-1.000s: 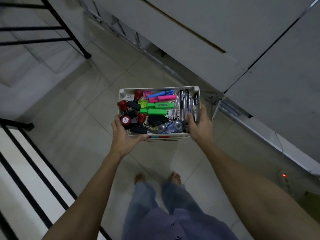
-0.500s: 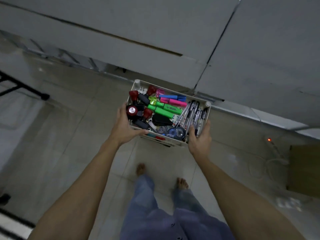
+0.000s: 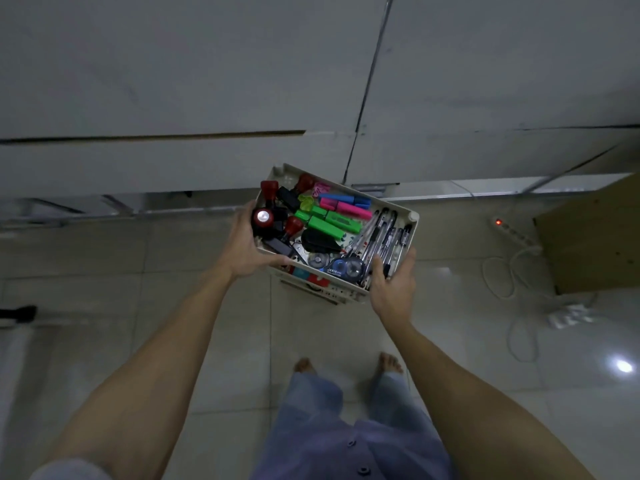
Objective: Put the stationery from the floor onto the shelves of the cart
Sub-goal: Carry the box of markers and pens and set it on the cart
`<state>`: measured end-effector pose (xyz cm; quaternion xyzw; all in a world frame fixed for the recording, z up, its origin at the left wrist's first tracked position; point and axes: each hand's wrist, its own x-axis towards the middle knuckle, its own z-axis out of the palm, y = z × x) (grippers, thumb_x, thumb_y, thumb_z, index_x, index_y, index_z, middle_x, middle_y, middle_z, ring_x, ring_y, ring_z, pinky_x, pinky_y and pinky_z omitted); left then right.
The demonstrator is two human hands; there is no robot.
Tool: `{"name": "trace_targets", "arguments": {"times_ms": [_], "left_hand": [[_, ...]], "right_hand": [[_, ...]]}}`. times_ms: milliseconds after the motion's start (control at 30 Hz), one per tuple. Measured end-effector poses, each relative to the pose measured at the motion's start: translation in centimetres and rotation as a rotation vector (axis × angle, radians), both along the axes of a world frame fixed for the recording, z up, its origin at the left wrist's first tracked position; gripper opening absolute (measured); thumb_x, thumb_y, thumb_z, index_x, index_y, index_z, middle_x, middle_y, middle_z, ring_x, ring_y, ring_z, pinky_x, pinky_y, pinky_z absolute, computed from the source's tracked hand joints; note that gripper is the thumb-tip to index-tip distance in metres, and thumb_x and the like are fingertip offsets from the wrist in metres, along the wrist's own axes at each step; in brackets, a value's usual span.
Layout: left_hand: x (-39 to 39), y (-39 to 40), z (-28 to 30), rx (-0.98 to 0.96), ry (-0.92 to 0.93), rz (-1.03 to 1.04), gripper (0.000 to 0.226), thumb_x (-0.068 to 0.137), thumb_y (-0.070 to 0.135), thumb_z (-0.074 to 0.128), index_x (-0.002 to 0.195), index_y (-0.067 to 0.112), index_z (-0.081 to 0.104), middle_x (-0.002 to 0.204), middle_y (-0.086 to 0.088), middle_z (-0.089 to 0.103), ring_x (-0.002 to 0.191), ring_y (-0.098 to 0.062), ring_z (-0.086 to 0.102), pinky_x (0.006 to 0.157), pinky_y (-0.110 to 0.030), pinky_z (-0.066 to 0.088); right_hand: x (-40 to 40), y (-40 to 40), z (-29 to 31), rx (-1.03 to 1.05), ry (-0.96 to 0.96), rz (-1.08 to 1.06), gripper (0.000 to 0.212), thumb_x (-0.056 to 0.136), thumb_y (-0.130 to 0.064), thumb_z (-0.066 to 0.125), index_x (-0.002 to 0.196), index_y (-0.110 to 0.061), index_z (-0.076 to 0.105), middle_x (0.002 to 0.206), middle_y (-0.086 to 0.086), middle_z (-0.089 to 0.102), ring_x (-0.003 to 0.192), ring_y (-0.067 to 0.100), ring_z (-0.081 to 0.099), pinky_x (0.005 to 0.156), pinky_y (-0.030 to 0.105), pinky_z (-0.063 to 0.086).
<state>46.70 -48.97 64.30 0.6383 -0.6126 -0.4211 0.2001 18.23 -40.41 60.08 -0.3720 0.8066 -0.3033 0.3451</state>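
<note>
While both hands are holding it above the tiled floor (image 3: 207,341), the white tray (image 3: 414,216) is sitting tilted, its far left corner pointing toward the grey wall panels (image 3: 173,81). Along the tray's right side a bundle of pens (image 3: 384,237) is lying lengthwise. Toward the tray's middle two green highlighters (image 3: 327,225) are lying side by side, with a pink one (image 3: 344,207) and a blue one (image 3: 344,199) just beyond them. Red-handled stamps (image 3: 268,188) and black blocks are crowding the tray's left side, and correction-tape rollers (image 3: 346,268) are resting at its near edge. The left hand (image 3: 242,247) is clasping the tray's near left corner, thumb lying over the rim. The right hand (image 3: 393,285) is gripping the tray's near right corner, thumb pressing on the pens' ends. So the tray is spanning between the two grips, ahead of the fingers. Right of the tray, on the floor, a power strip (image 3: 512,232) is showing a red light beside a brown box (image 3: 588,237). Below the tray, bare feet (image 3: 389,362) are standing on the tiles.
</note>
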Motion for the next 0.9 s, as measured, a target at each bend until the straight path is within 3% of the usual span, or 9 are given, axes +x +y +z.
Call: {"name": "trace_targets", "arguments": {"times_ms": [67,300,467,533,600,633,667,733,900], "left_hand": [[0.8,-0.3,-0.7,0.007,0.017,-0.004,0.138,0.05,0.035,0.103,0.158,0.019,0.019,0.158,-0.01,0.028,0.147,-0.028,0.034,0.124,-0.042,0.03],[2.1,0.2,-1.7,-0.021,0.072,0.058,0.137,0.047,0.039,0.102,0.157,0.017,0.023,0.155,-0.009,0.032,0.142,-0.022,0.038,0.12,-0.035,0.033],[1.6,0.9,-1.7,-0.017,0.123,0.159,0.134,0.048,0.039,0.1,0.157,0.019,0.024,0.154,-0.006,0.033,0.139,-0.018,0.043,0.121,-0.039,0.038],[1.5,1.3,-1.8,-0.038,0.106,0.212,0.134,0.049,0.041,0.099,0.157,0.017,0.024,0.154,-0.006,0.035,0.135,-0.012,0.042,0.116,-0.033,0.038],[1.1,1.9,-1.6,-0.044,0.05,0.289,0.129,0.054,0.04,0.1,0.157,0.017,0.025,0.153,-0.007,0.036,0.131,-0.01,0.04,0.111,-0.029,0.037],[0.9,2.2,-1.6,-0.049,0.016,0.334,0.127,0.055,0.042,0.099,0.156,0.017,0.026,0.152,-0.007,0.036,0.131,-0.01,0.039,0.109,-0.03,0.038],[0.6,2.5,-1.7,-0.054,-0.008,0.38,0.125,0.056,0.046,0.098,0.155,0.018,0.027,0.151,-0.007,0.037,0.131,-0.011,0.04,0.108,-0.03,0.039],[-0.2,3.0,-2.0,-0.066,-0.03,0.462,0.125,0.056,0.053,0.096,0.154,0.02,0.026,0.151,-0.005,0.036,0.132,-0.012,0.042,0.108,-0.032,0.042],[-3.4,3.1,-2.1,-0.046,-0.053,0.69,0.13,0.06,0.062,0.09,0.16,0.019,0.017,0.155,-0.004,0.031,0.141,-0.025,0.042,0.111,-0.04,0.044]], "right_hand": [[0.6,-0.4,0.1,-0.004,0.011,-0.003,0.094,0.093,-0.074,0.046,0.161,-0.021,0.009,0.153,0.024,0.046,0.128,0.032,0.054,0.113,0.05,0.044],[1.6,-1.2,0.3,-0.001,0.0,0.026,0.093,0.094,-0.066,0.054,0.162,-0.021,0.008,0.162,0.019,0.035,0.143,0.039,0.044,0.119,0.052,0.036],[0.1,-3.8,0.3,0.016,0.009,0.136,0.099,0.092,-0.066,0.059,0.163,-0.018,0.009,0.163,0.02,0.033,0.144,0.038,0.042,0.12,0.051,0.034],[-0.1,-5.5,0.2,0.031,0.031,0.177,0.1,0.088,-0.074,0.057,0.162,-0.024,0.011,0.145,0.028,0.053,0.115,0.034,0.063,0.109,0.056,0.049],[-0.3,-7.7,0.8,0.039,0.033,0.259,0.097,0.087,-0.074,0.058,0.16,-0.027,0.014,0.114,0.028,0.069,0.08,0.031,0.069,0.088,0.056,0.06],[-0.5,-9.0,0.9,0.043,0.045,0.311,0.095,0.089,-0.068,0.06,0.161,-0.025,0.015,0.119,0.027,0.068,0.091,0.035,0.072,0.095,0.055,0.058],[-0.6,-10.4,1.1,0.046,0.062,0.367,0.095,0.09,-0.064,0.063,0.162,-0.023,0.015,0.137,0.025,0.061,0.116,0.038,0.066,0.107,0.053,0.05],[-1.0,-13.7,1.6,0.024,0.078,0.478,0.098,0.09,-0.065,0.062,0.163,-0.024,0.012,0.159,0.015,0.043,0.143,0.037,0.045,0.12,0.05,0.036],[-1.0,-21.0,1.1,-0.017,0.142,0.737,0.099,0.089,-0.075,0.053,0.162,-0.02,0.016,0.162,0.01,0.039,0.145,0.031,0.043,0.119,0.049,0.039]]}}
